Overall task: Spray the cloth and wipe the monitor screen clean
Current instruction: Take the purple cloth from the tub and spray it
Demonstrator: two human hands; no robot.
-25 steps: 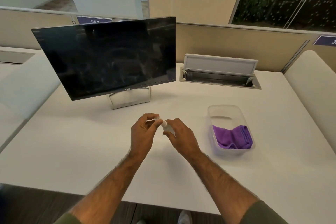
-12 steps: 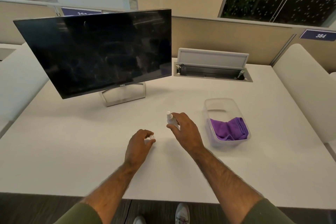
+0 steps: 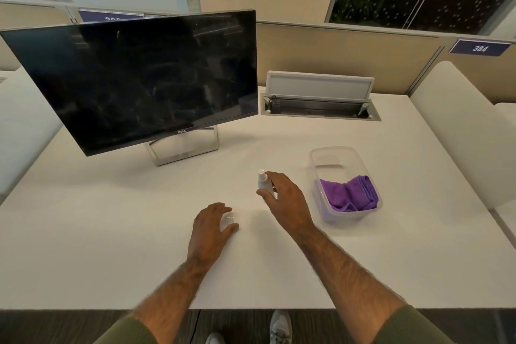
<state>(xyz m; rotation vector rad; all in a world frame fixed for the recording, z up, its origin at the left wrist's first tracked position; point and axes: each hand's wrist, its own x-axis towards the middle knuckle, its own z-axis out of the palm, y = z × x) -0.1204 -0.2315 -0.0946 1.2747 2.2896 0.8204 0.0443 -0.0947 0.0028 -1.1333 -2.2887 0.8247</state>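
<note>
A dark, smeared monitor (image 3: 139,78) stands on its metal stand at the back left of the white desk (image 3: 111,246). A purple cloth (image 3: 349,195) lies folded in a clear plastic tub (image 3: 329,159) on the right. My right hand (image 3: 284,198) grips a small white spray bottle (image 3: 262,180), held upright with its nozzle bare, just left of the tub. My left hand (image 3: 212,223) rests low on the desk with the bottle's clear cap (image 3: 228,219) between its fingertips.
An open cable box (image 3: 321,109) with its lid raised is set into the desk behind the tub. Beige partition walls run along the back and sides. The desk's front edge is near my feet.
The hands have parted after the cap came off the bottle. My left hand dropped to the desk with the cap; my right hand carried the bottle right, toward the tub.
</note>
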